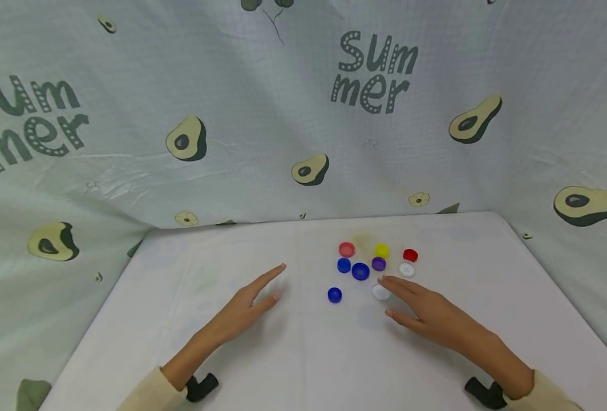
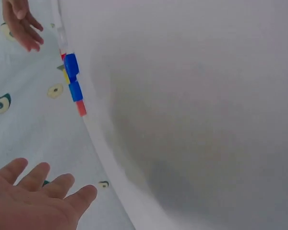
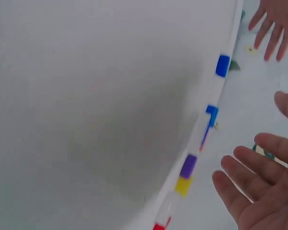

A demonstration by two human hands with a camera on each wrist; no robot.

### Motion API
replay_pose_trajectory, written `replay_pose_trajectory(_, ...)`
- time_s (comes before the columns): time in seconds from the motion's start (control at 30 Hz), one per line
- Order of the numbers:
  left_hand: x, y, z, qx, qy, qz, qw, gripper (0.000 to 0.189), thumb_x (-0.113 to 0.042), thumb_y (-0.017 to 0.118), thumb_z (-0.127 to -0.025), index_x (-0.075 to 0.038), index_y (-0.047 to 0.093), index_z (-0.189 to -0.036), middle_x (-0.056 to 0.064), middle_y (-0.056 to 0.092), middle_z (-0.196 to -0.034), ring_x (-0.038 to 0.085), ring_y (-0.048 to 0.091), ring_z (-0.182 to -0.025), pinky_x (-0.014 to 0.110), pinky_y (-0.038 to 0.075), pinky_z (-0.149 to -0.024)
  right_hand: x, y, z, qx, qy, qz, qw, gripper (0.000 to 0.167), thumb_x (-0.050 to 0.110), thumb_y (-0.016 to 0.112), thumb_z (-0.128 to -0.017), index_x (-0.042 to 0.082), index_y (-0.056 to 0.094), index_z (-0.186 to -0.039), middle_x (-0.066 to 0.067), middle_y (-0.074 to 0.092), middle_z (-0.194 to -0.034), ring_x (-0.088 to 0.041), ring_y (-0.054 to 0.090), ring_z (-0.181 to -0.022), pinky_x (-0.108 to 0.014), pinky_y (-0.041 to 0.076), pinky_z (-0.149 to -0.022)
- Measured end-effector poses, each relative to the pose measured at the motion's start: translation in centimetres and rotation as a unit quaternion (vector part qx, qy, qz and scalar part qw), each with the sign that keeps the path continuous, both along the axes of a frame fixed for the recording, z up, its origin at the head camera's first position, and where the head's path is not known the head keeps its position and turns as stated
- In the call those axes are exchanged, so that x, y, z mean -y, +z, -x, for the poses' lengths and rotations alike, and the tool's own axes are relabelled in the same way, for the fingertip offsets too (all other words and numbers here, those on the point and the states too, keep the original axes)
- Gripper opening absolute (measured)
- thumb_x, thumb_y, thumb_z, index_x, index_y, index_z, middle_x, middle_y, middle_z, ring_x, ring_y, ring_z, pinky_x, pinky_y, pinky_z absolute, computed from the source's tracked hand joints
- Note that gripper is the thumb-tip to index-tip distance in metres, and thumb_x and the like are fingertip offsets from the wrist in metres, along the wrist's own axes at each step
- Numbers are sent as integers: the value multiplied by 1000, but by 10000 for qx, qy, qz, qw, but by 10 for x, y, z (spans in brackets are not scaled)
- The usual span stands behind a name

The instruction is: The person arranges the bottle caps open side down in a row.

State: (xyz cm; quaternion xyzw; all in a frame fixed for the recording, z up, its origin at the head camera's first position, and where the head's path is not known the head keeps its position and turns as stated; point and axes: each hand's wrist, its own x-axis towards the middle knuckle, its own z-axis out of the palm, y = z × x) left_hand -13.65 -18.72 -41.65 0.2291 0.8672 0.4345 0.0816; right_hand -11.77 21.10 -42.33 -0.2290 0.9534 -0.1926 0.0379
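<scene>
Bottle caps (image 1: 360, 271) of plastic, nine in all, lie loose on the white table (image 1: 303, 348), right of its middle. At the back are a pinkish-red cap (image 1: 347, 249), a yellow cap (image 1: 382, 250) and a bright red cap (image 1: 410, 255); just nearer are two blue caps, a purple cap (image 1: 379, 264) and a white cap (image 1: 407, 270). A third blue cap (image 1: 335, 294) and a second white cap (image 1: 379, 293) sit closest to the person.

The right hand (image 1: 432, 315) hovers by that second white cap, fingers extended and gripping nothing; its fingertips overlap the cap's edge in the head view. The left hand (image 1: 243, 313), equally relaxed and holding nothing, hangs above the table, apart from the caps.

I judge this a pause between grips; picking one up would call for lowering a hand and pinching the rim.

No box or tray shows; some caps seem hollow side up, but their insides are too small to read.
</scene>
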Motion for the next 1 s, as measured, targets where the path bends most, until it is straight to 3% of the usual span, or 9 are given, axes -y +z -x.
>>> replay_pose_trajectory(0.17,-20,-3,6,235,-51,-461,9986,59,-19,64,-101,-17,41,-155,9,40,-160,35,42,-144,55,37,-115,17,-7,9,441,176,951,9943,50,30,69,-99,13,56,-144,-6,65,-134,-24,66,-117,-39,57,-94)
replay_pose_trajectory(0.27,-29,-6,10,390,-133,-814,9958,57,-13,67,-98,-11,45,-150,17,46,-154,39,50,-136,54,42,-111,25,-10,16,730,342,1466,9859,45,25,71,-98,8,61,-138,-5,69,-123,-18,69,-106,-31,59,-89)
replay_pose_trajectory(0.37,-35,-9,13,577,-227,-904,9940,57,-11,69,-96,-6,46,-148,19,49,-150,39,53,-132,52,45,-109,32,-13,22,898,443,1666,9809,42,23,73,-96,6,64,-133,-5,71,-116,-14,70,-100,-27,59,-86)
replay_pose_trajectory(0.63,-49,-16,21,672,-688,-618,9934,59,-4,74,-92,1,47,-145,21,56,-140,37,61,-119,43,54,-100,46,-11,31,773,497,1567,9834,36,13,78,-91,2,67,-124,0,70,-100,-10,68,-88,-18,57,-77)
replay_pose_trajectory(0.87,-64,-18,26,1077,-764,-412,9904,57,0,78,-88,1,53,-139,17,62,-128,30,67,-107,27,59,-87,58,-12,38,944,491,1427,9840,33,11,79,-90,3,69,-120,5,69,-93,-9,63,-81,-18,56,-73)
replay_pose_trajectory(1.0,-72,-20,32,1004,-772,-253,9916,51,2,78,-86,3,57,-133,17,64,-120,24,68,-98,22,59,-79,63,-14,44,1075,548,1389,9829,32,12,79,-89,2,69,-118,8,68,-87,-6,61,-77,-17,54,-71)
